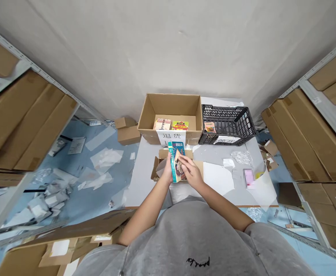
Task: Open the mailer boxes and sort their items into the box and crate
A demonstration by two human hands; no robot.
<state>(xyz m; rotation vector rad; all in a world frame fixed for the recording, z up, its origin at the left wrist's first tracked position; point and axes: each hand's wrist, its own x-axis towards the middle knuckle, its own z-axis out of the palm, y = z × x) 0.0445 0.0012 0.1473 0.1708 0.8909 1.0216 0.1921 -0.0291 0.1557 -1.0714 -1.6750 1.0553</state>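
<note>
A thick book (178,148) with a blue cover and a teal spine is held up above the near part of the table. My left hand (167,171) is closed around its left side, along the spine. On the front cover, the fingers of my right hand (191,171) are bent and press against the right side of the book. A small peach-coloured flap or part of the cover shows by those fingertips; which it is, I cannot tell. Below and behind the book stands a small opened cardboard box (154,168), partly hidden by my hands.
Behind are a large open carton (170,100) with several books and a paper label, and a black plastic crate (244,124) holding a small item. Bubble wrap (242,157) and papers lie on the table's right. Shelves of cartons (27,119) flank both sides; scraps litter the floor.
</note>
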